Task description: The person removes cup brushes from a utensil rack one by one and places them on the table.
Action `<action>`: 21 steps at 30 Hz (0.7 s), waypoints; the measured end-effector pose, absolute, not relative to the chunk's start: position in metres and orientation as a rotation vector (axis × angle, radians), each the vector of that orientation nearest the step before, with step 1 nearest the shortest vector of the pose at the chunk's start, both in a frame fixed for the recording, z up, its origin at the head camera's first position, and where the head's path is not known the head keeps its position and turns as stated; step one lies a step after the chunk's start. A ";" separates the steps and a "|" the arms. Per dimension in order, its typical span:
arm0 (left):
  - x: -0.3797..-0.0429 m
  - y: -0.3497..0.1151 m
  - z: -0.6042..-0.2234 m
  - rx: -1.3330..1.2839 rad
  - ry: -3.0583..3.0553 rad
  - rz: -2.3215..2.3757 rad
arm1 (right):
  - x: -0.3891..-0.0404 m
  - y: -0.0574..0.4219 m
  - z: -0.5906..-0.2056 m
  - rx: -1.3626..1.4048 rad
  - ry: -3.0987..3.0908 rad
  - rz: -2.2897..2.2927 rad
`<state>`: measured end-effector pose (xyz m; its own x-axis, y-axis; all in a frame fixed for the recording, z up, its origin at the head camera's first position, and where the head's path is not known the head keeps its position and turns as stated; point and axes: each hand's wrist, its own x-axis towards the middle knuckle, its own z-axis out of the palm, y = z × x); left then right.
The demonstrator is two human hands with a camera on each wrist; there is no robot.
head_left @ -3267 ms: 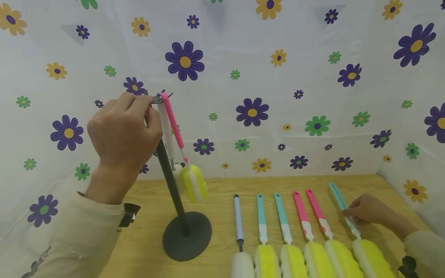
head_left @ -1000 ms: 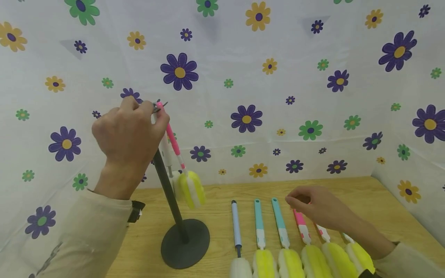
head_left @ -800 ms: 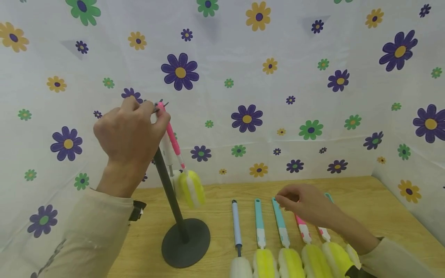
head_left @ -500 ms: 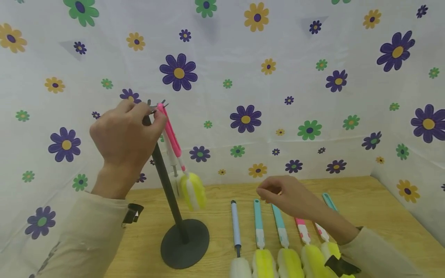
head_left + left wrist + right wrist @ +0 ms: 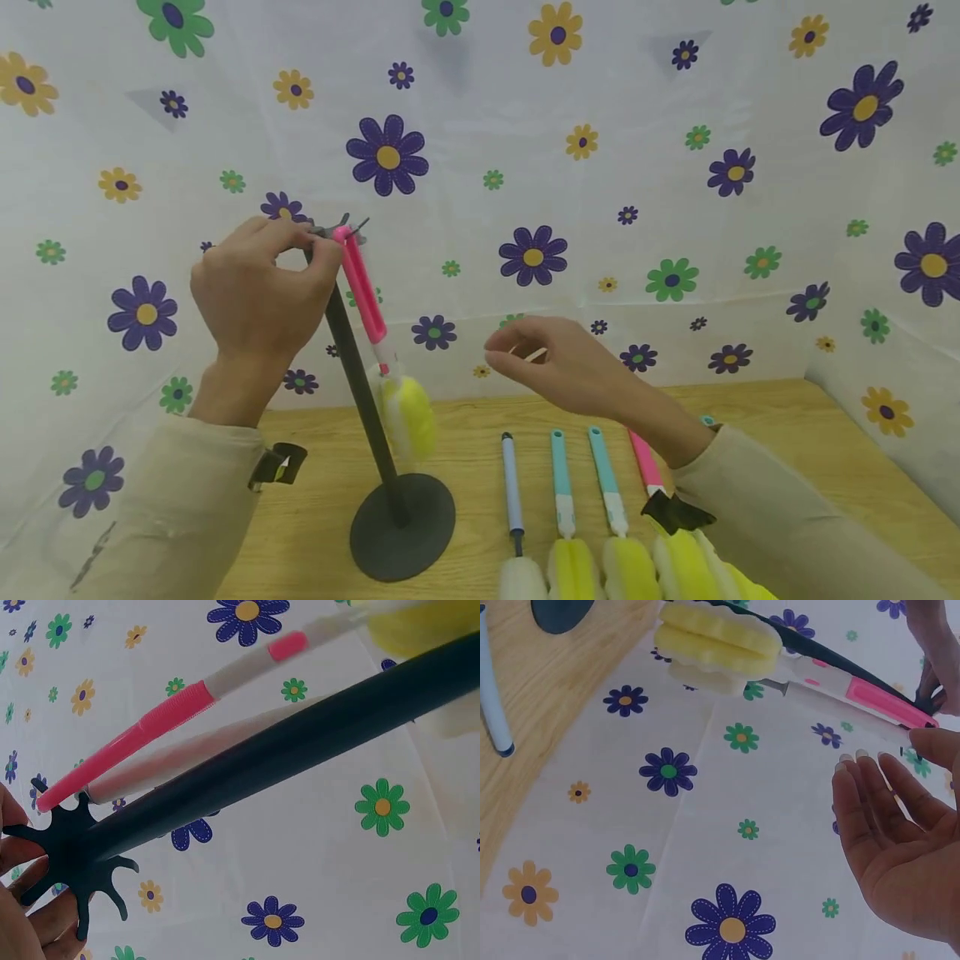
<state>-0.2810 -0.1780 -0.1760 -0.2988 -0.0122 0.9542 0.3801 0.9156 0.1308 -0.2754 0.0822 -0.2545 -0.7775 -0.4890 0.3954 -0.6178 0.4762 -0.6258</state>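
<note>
My left hand [image 5: 258, 304] is at the top of a dark stand [image 5: 358, 379], pinching the hooked head [image 5: 71, 844] between thumb and fingers. On its hooks hang a pink-handled sponge brush [image 5: 363, 287] with a yellow-and-white head, and behind it a pale-handled brush [image 5: 161, 765], mostly hidden in the head view. My right hand [image 5: 573, 367] is in the air to the right of the stand, palm turned inward, fingers loosely curved and holding nothing. In the right wrist view, its fingertips are below the hanging pink brush's handle.
A row of sponge brushes lies on the wooden table: one with a blue handle [image 5: 511, 483], two with teal handles [image 5: 561, 471], and pink ones [image 5: 643, 457] partly under my right forearm. A further teal handle's tip [image 5: 707, 421] shows behind the sleeve. Flowered cloth [image 5: 450, 208] hangs behind.
My right hand has left the rightmost teal brush and moved left and up, toward the stand. My left hand stays at the stand's head; the hanging brushes have swung slightly, the pink one now covering the pale one.
</note>
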 end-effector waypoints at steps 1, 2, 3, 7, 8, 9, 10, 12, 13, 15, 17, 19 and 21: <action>-0.281 -0.178 -0.176 -0.269 -1.843 -0.413 | -0.277 0.078 -0.254 0.972 -2.551 1.197; -0.281 -0.179 -0.176 -0.270 -1.842 -0.429 | -0.279 0.074 -0.254 0.973 -2.550 1.205; -0.281 -0.179 -0.176 -0.269 -1.843 -0.439 | -0.280 0.070 -0.254 0.974 -2.548 1.220; -0.282 -0.182 -0.176 -0.276 -1.834 -0.446 | -0.285 0.047 -0.255 0.958 -2.523 1.274; -0.282 -0.182 -0.176 -0.278 -1.833 -0.447 | -0.286 0.040 -0.255 0.954 -2.506 1.285; -0.282 -0.182 -0.176 -0.278 -1.836 -0.447 | -0.288 0.033 -0.256 0.949 -2.489 1.294; -0.282 -0.183 -0.176 -0.280 -1.837 -0.448 | -0.289 0.026 -0.257 0.940 -2.473 1.296; -0.281 -0.182 -0.176 -0.285 -1.841 -0.451 | -0.292 0.013 -0.258 0.928 -2.433 1.290; -0.281 -0.182 -0.176 -0.289 -1.844 -0.450 | -0.293 0.007 -0.258 0.924 -2.411 1.294; -0.280 -0.181 -0.176 -0.292 -1.855 -0.444 | -0.295 -0.003 -0.260 0.901 -2.378 1.292; -0.280 -0.180 -0.176 -0.293 -1.866 -0.434 | -0.297 -0.012 -0.261 0.869 -2.350 1.295; -0.280 -0.180 -0.176 -0.296 -1.875 -0.423 | -0.297 -0.019 -0.263 0.841 -2.325 1.328; -0.280 -0.180 -0.176 -0.305 -1.882 -0.413 | -0.298 -0.026 -0.264 0.816 -2.298 1.360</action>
<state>-0.2796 -0.1803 -0.1757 -0.3373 0.0099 0.9414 0.4034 0.9050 0.1350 -0.2981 -0.0256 -0.2640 -0.7741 -0.2997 0.5576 -0.6330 0.3742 -0.6777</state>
